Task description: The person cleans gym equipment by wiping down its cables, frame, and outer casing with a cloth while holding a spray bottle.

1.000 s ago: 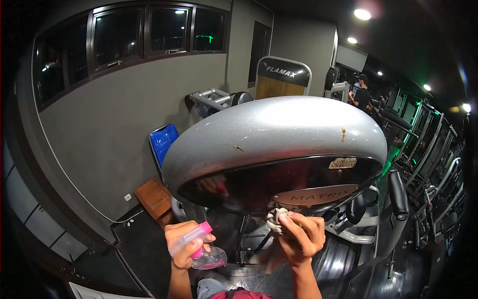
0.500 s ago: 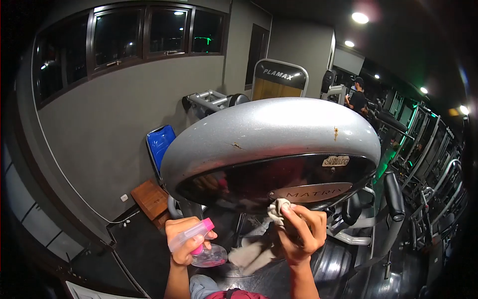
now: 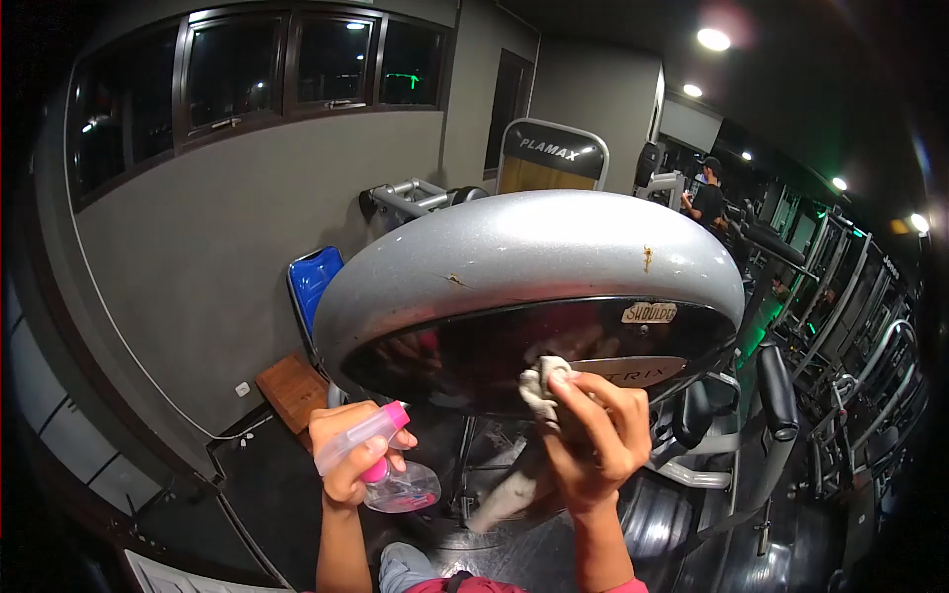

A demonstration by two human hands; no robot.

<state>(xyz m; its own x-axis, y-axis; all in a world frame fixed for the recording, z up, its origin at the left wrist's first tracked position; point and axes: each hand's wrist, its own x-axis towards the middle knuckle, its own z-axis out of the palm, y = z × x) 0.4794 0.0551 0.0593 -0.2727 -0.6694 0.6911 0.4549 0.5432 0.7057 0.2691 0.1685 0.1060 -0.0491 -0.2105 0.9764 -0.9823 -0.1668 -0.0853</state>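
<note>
My left hand [image 3: 348, 457] is wrapped round a clear spray bottle [image 3: 405, 489] with a pink nozzle, held low at the left. Pinched in my right hand [image 3: 603, 435] is a whitish cloth [image 3: 540, 387], pressed against the glossy black panel of the weight machine's top. Its loose end hangs below my fingers. The silver rounded hood [image 3: 554, 232] of the machine curves above, with rusty chips in its paint. A small label reading "SHOULDER" [image 3: 648, 313] sits on the panel. My right hand and the cloth partly cover the MATRIX nameplate [image 3: 647, 374].
A blue chair back [image 3: 313, 287] and a brown wooden box [image 3: 293, 391] stand left by the grey wall. Behind the hood is a PLAMAX machine [image 3: 554, 153]. Padded machine arms [image 3: 776, 390] and racks line the right side. A person [image 3: 707, 193] in dark clothing is farther back.
My right hand has moved the cloth slightly up and left, over the start of the nameplate. The left hand with the spray bottle has risen a little and shifted left.
</note>
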